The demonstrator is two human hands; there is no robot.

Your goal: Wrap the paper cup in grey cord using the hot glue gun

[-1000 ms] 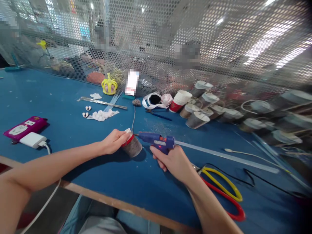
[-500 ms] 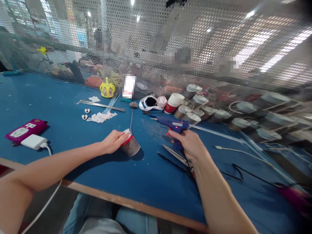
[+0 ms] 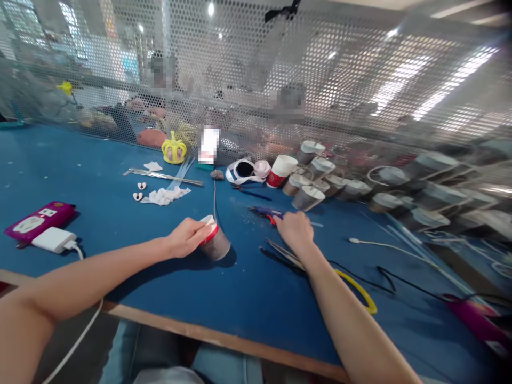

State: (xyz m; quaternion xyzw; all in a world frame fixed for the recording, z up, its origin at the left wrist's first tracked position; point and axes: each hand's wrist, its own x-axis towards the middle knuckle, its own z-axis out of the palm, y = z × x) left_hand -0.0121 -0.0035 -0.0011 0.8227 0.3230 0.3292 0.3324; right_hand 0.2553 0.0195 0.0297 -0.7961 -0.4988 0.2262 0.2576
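Observation:
My left hand [image 3: 191, 236] grips a paper cup [image 3: 216, 244] by its rim. The cup lies tilted, its lower part wrapped in grey yarn and a red band showing near the mouth. A strand of grey yarn runs from it to a small yarn ball [image 3: 217, 175]. My right hand [image 3: 296, 230] is closed over the handle of a blue glue gun [image 3: 262, 212], low at the table top, its nozzle pointing left. The palm hides much of the gun. Just below that hand lie scissors [image 3: 286, 254] with a yellow handle, partly covered by my forearm.
Stacked paper cups [image 3: 282, 172] and several grey-wrapped cups [image 3: 308, 198] stand at the back right, before a perforated metal screen [image 3: 224, 69]. A yellow crown-shaped piece [image 3: 174, 150], white scraps [image 3: 166, 195] and metal rods [image 3: 166, 176] lie back left. A purple power strip [image 3: 42, 217] sits far left.
My right hand has lowered the glue gun from above the table to its surface. The left hand keeps its hold on the cup, nearly still. The view has shifted slightly.

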